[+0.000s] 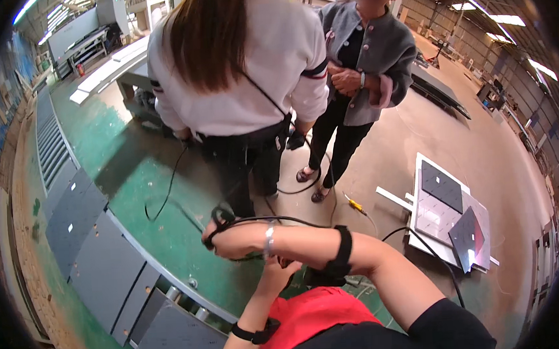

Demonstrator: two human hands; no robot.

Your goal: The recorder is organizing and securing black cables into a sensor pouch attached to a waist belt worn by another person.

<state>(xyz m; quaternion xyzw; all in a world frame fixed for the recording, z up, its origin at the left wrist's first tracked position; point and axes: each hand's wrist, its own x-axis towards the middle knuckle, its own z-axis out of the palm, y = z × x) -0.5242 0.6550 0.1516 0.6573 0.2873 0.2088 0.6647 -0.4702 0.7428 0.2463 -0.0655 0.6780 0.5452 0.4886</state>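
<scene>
the black cable is at the right hand, bunched in dark loops by the fingers, with a length running back along the right forearm toward the elbow. the right hand is curled in and seems to be grasping that bunch; the left hand sits just under the right forearm, partly hidden by it, and i cannot tell whether it grips anything. the step looks like handling the slack of the cable, and it would probably go best with loose, even loops laid side by side rather than crossed, and a light grip so no turn is pinched tight. it would help to lift the run clear of the black strap on the arm and the shiny wristband, where it could snag, and to bring the left hand out from below to guide the next turn. a gentle pull seems wise, since the co-worker in the white top stands close in front, with dark cords hanging about the legs. the cable itself looks thin, smooth and matt black, softly curved over the arm and more tightly curled at the fingers; its ends cannot be made out.
</scene>
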